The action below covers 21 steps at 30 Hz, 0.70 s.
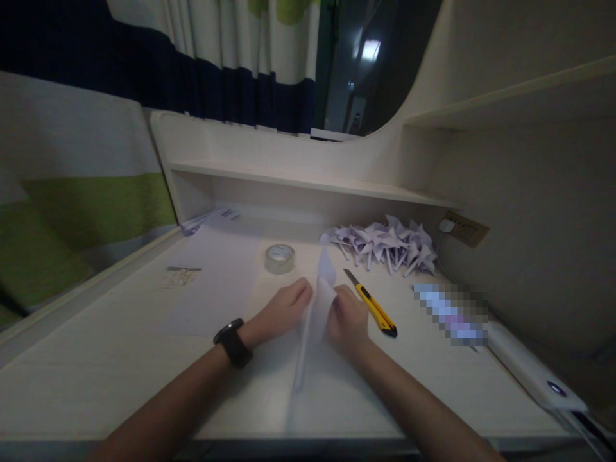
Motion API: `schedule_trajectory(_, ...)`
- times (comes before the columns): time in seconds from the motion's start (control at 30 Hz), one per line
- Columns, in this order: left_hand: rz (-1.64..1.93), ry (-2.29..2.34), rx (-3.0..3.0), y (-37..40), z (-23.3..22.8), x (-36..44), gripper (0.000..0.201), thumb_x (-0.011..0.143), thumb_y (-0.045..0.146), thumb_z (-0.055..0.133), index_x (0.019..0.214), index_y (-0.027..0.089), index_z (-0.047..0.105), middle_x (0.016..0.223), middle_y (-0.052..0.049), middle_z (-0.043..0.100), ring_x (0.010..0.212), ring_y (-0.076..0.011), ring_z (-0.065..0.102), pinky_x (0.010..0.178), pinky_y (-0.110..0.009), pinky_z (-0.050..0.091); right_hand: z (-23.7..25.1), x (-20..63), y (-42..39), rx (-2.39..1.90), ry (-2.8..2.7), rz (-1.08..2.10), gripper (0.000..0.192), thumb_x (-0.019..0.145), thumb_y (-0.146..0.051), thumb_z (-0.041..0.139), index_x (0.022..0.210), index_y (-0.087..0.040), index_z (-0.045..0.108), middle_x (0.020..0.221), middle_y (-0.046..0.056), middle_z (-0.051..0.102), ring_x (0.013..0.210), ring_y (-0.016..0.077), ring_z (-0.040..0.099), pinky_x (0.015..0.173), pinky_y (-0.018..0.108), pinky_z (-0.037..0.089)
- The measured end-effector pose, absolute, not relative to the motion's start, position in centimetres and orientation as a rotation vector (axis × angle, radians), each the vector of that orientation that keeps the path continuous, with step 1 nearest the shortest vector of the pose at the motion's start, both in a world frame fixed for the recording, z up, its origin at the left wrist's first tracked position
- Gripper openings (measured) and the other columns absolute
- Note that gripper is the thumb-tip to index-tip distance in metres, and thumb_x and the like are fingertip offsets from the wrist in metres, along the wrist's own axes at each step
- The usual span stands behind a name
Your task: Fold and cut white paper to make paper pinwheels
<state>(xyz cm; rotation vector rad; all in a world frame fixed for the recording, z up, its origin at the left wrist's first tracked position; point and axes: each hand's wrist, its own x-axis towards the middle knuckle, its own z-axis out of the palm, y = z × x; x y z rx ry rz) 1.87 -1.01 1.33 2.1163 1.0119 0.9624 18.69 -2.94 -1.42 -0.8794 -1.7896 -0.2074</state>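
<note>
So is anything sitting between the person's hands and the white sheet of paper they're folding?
Nothing visible. The left hand and right hand both already grip the white sheet of paper from either side. The clear roll of tape and yellow utility knife lie apart from it on the pale wooden desk.

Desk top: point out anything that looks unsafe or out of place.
The utility knife lies on the desk with its blade pushed out, close beside the right hand that folds the paper together with the left hand. Nothing else stands out.
</note>
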Motion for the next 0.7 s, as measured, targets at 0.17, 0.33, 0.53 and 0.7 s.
schedule_trajectory(0.17,0.960,0.989,2.079,-0.67,1.08,1.89,0.033,0.097,0.040,0.032,0.070,0.020,0.039,0.069,0.002,0.046,0.068,-0.0154,0.046,0.062,-0.028,0.034,-1.57,18.84,-2.80,-0.868,-1.825,-0.287,0.012,0.081,-0.012,0.044,0.087,-0.019,0.051,0.074,0.005,0.054,0.067,0.0189,0.053,0.057,0.029,0.038)
schedule_trajectory(0.33,0.978,1.080,2.273,-1.27,1.00,1.98,0.029,0.099,0.036,0.030,0.075,0.022,0.036,0.068,0.002,0.045,0.064,-0.0158,0.046,0.061,-0.030,0.031,-1.18,18.49,-3.06,-0.935,-1.752,-0.109,0.010,0.081,-0.013,0.044,0.075,-0.021,0.047,0.069,0.002,0.049,0.062,0.0169,0.049,0.056,0.028,0.035)
schedule_trajectory(0.53,0.988,1.047,2.318,-1.51,1.13,2.03,0.027,0.099,0.034,0.028,0.077,0.022,0.035,0.069,0.003,0.045,0.063,-0.0151,0.046,0.060,-0.029,0.032,-1.26,18.30,-3.17,-0.918,-1.717,-0.042,0.015,0.081,-0.012,0.045,0.070,-0.021,0.043,0.065,-0.001,0.044,0.060,0.0155,0.045,0.056,0.028,0.031)
schedule_trajectory(0.7,1.004,1.072,2.237,-1.27,1.33,1.77,0.031,0.097,0.034,0.035,0.069,0.020,0.036,0.062,0.004,0.044,0.059,-0.0134,0.045,0.056,-0.027,0.027,-1.47,18.30,-3.12,-0.890,-1.727,-0.073,0.013,0.081,-0.011,0.043,0.075,-0.020,0.049,0.067,0.000,0.047,0.061,0.0162,0.047,0.055,0.028,0.033)
